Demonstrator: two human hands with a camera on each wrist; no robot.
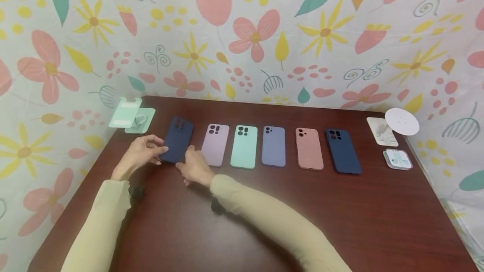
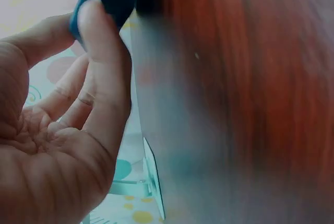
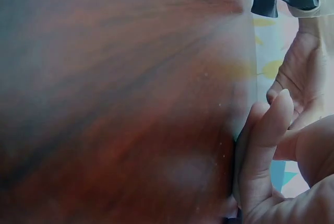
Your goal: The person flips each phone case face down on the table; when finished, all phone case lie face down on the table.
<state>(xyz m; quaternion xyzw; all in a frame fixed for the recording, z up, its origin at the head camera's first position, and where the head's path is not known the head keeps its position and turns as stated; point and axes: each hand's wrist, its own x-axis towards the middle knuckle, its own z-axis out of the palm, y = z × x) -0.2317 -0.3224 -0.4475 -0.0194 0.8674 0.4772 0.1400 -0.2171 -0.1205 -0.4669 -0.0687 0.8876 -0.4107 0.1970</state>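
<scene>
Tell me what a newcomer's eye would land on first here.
First, the row of phone cases on the dark wooden table: lilac, mint, periwinkle, pink, navy. At its left end, the left hand and right hand grip another dark blue case. Behind, loud floral wallpaper.

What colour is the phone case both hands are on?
Dark navy blue phone case, clearest in the head view.

Five more phone cases in a row, mint stand far-left, white charger + earbuds box far-right.
</scene>
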